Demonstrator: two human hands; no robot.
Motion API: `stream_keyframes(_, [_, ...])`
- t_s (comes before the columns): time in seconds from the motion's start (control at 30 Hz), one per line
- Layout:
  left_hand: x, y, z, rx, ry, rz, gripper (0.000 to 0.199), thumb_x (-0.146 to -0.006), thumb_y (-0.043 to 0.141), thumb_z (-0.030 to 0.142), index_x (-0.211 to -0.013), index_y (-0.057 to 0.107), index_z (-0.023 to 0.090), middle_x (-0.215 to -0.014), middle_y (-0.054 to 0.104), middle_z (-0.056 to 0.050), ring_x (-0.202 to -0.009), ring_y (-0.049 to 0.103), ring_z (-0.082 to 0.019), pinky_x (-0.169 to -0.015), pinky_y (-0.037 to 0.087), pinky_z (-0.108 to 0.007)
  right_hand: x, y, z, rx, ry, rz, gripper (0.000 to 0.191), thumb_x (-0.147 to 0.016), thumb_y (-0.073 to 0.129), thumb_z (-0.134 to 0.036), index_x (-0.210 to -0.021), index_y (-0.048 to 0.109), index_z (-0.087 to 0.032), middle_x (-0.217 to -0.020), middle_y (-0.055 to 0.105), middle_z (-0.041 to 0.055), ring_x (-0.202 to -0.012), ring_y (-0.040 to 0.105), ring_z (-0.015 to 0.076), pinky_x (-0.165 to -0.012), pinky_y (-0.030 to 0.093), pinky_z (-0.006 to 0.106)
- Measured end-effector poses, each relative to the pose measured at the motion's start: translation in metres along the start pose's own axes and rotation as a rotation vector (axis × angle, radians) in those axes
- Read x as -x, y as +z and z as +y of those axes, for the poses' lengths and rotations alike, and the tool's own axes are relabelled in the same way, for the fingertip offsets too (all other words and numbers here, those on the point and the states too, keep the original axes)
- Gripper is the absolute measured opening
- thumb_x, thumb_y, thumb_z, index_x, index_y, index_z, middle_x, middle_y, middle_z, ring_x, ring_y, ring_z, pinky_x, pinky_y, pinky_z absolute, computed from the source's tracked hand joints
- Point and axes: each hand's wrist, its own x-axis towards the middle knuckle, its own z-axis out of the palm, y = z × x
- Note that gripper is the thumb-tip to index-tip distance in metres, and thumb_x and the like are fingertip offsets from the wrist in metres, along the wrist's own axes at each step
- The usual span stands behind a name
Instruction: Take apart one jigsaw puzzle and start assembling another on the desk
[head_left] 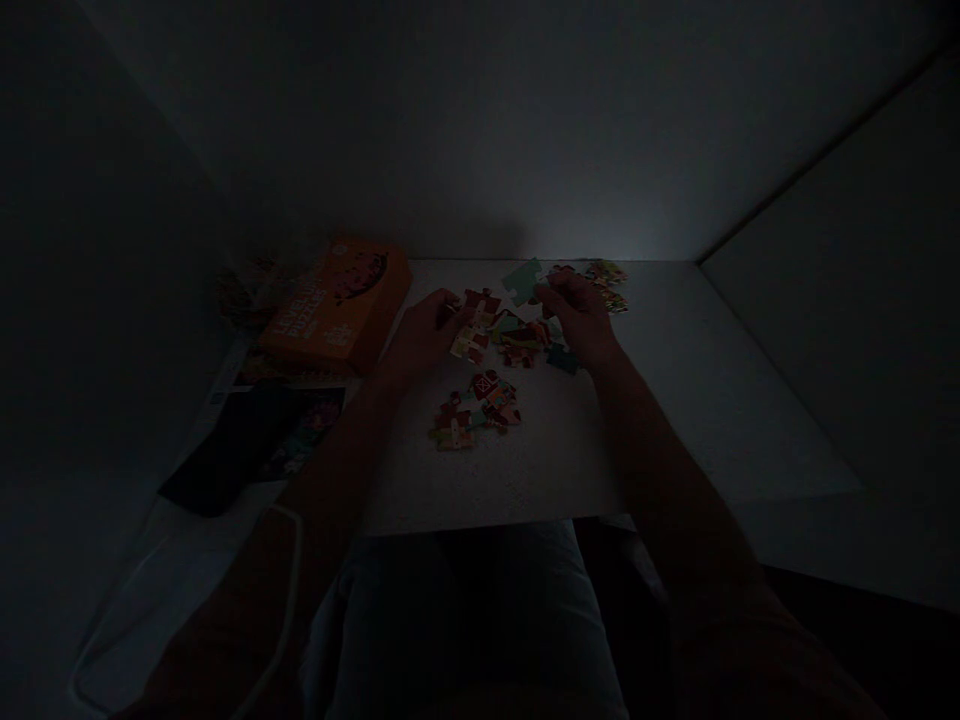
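Note:
In dim light, my right hand [583,315] pinches a pale green puzzle piece [523,281] by its right side, above the tabletop. My left hand [426,335] has its fingers curled at the left edge of some red and yellow puzzle pieces [472,343] and seems to grip one of them; the exact hold is hard to see. Between the hands lies a heap of mixed puzzle pieces [519,342], with a dark teal piece [564,358] at its right. Closer to me is a second heap of puzzle pieces [476,412].
An orange puzzle box [341,305] lies at the left. In front of it are a dark, elongated object [217,460] and a printed sheet [307,430]. More puzzle pieces [609,275] lie beyond my right hand. A wall [465,130] rises behind the white table [720,400].

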Motion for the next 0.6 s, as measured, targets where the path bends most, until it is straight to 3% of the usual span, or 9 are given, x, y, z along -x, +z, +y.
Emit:
stream_keyframes(0.27, [0.0026,-0.0034,-0.0009,-0.046,0.000,-0.005,0.040,-0.108,0.065,0.067,-0.115,0.068,0.028,-0.093,0.079,-0.002,-0.081,0.072,-0.020,-0.067,0.050,-0.029,-0.0017,-0.0018,0.0033,0.065,-0.025,-0.023,0.056,-0.088,0.076,-0.084,-0.101,0.068,-0.030,-0.091,0.068,0.0013,-0.082,0.064,0.0208,-0.073,0.057,0.036])
stream_keyframes(0.6, [0.0049,-0.0075,0.0055,-0.228,-0.119,-0.024,0.040,-0.108,0.070,0.063,-0.112,0.077,0.024,-0.103,0.083,-0.008,-0.094,0.076,-0.024,-0.077,0.055,-0.032,-0.0021,-0.0028,0.0090,0.023,-0.079,-0.028,0.053,-0.092,0.081,-0.079,-0.107,0.078,-0.028,-0.091,0.073,0.0031,-0.088,0.070,0.0224,-0.080,0.061,0.038])
